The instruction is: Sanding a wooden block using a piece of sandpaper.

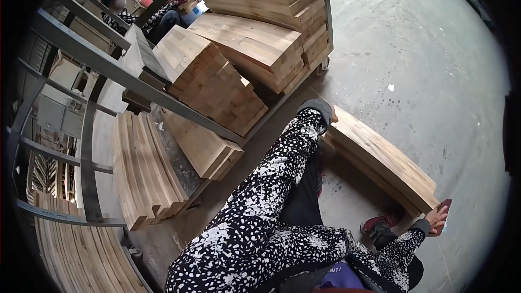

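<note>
A short stack of long laminated wooden boards (382,154) stretches diagonally between my two hands, over the concrete floor. My left hand (334,115) is closed on its far end; the grey cuff hides most of the fingers. At the near right end, my right hand (436,218) grips the stack, its fingers bent against the end faces. A flat reddish-brown piece (446,210) lies against that hand; whether it is a palm pad or a loose piece I cannot tell. Both my arms wear black-and-white speckled sleeves. My shoe (379,223) shows below the boards.
A grey metal-framed cart (135,84) on casters stands to the left, bearing several stacks of wood blocks (217,81) and boards (144,168). More long boards (81,239) lie at the lower left. Beyond the cart is another person (154,21). Concrete floor (401,49) extends right.
</note>
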A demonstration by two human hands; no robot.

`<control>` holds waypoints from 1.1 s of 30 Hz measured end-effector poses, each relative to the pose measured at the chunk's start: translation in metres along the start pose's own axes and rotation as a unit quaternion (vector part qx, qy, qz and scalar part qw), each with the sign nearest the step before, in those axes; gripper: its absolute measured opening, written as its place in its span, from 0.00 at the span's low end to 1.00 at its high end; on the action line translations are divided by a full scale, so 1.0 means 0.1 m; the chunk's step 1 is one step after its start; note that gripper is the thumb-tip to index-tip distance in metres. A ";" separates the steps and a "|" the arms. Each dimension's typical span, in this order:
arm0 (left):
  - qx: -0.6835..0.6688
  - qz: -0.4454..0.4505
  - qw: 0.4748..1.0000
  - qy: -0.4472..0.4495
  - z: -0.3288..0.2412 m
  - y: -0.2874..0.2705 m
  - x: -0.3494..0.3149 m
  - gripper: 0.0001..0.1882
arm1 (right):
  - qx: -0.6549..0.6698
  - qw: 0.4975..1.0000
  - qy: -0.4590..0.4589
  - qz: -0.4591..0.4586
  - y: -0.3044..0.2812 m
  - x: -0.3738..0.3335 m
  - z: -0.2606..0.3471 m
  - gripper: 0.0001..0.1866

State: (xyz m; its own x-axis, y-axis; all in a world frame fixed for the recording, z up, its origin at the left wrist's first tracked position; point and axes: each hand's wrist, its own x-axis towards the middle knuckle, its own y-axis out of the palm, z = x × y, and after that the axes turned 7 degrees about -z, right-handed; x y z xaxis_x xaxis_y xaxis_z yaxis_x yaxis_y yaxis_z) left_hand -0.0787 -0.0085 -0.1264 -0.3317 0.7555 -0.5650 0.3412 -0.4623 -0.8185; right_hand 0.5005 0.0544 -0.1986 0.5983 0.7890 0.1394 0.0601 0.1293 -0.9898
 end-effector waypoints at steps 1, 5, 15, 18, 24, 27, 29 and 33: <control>-0.004 0.005 1.000 -0.002 0.11 0.05 0.08 0.23 | -0.040 0.997 -0.062 -0.015 0.01 -0.16 0.19 0.30; 0.005 -0.058 0.993 0.098 0.19 0.20 0.22 0.22 | -0.065 0.949 -0.307 0.034 -0.87 -1.33 1.22 0.28; 0.140 0.038 0.958 0.247 0.36 -0.13 0.26 0.14 | 0.352 0.680 -0.642 0.041 -0.69 -3.13 2.68 0.27; -0.104 0.058 0.974 0.192 1.04 -0.01 0.49 0.25 | 0.327 0.720 -0.610 0.040 -0.77 -2.60 2.27 0.29; -0.169 0.067 0.978 0.103 0.58 0.05 0.49 0.17 | 0.078 0.956 -0.283 -0.020 -0.33 -0.46 0.24 0.29; -0.128 0.075 0.983 0.109 0.50 0.11 0.54 0.17 | 0.119 0.982 -0.143 -0.042 -0.25 -0.07 -0.33 0.29; -0.106 0.072 0.986 0.105 0.46 0.09 0.55 0.17 | 0.123 0.986 -0.098 -0.061 -0.27 -0.12 -0.28 0.29; -0.182 0.097 0.978 0.020 0.47 0.07 0.53 0.24 | 0.079 0.984 -0.143 -0.068 -0.39 -0.68 0.25 0.29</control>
State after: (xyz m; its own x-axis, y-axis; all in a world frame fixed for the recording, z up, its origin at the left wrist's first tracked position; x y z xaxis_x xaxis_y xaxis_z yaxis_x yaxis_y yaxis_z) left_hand -0.1354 0.0065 -0.1669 -0.1978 0.6910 -0.6953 0.6876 -0.4078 -0.6008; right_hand 0.4382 0.0108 -0.1686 0.3422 0.8920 0.2952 -0.0148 0.3192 -0.9476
